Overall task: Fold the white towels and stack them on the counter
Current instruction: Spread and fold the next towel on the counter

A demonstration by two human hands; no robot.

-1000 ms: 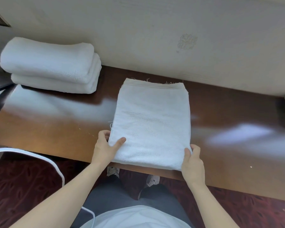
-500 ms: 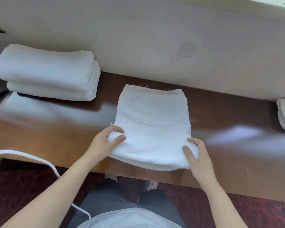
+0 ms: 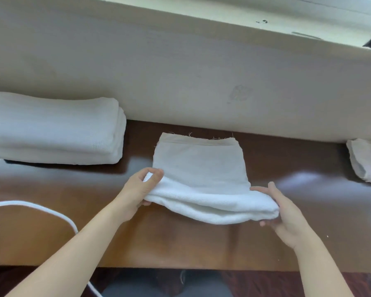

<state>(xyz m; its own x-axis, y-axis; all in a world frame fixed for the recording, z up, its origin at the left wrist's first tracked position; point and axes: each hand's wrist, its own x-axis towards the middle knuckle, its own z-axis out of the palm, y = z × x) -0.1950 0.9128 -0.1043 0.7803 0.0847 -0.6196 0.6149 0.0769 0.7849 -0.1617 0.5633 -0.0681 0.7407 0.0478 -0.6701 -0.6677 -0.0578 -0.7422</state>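
Grip: both hands pinch the near, folded edge of the white towel (image 3: 201,168). Left hand (image 3: 137,189): thumb and forefinger closed on the near-left corner, remaining fingers curled under the cloth. Right hand (image 3: 285,215): thumb lying along the top of the near-right corner, fingertips showing beneath it, the layers caught between.

Towel: white terry, folded into a thick, roughly rectangular pad of several layers. It sits at the centre of the counter (image 3: 201,243). The near edge is raised off the surface and sags slightly between the two hands. The far edge rests on the counter close to the wall (image 3: 180,82), with loose frayed threads along its hem.

Stack of folded towels (image 3: 51,129): white, one on another, at the far left of the counter against the wall, well apart from the held towel. The exact count of the layers cannot be told.

Counter: dark brown, glossy wood with pale reflections, running left to right below the wall.

White cloth (image 3: 366,161): bunched, at the far right of the counter and partly cut off by the frame edge.

White cable (image 3: 41,207): curves across the near-left part of the counter and drops past its front edge.

Below the counter edge: grey trousers (image 3: 159,286) and dark red carpet (image 3: 255,284).
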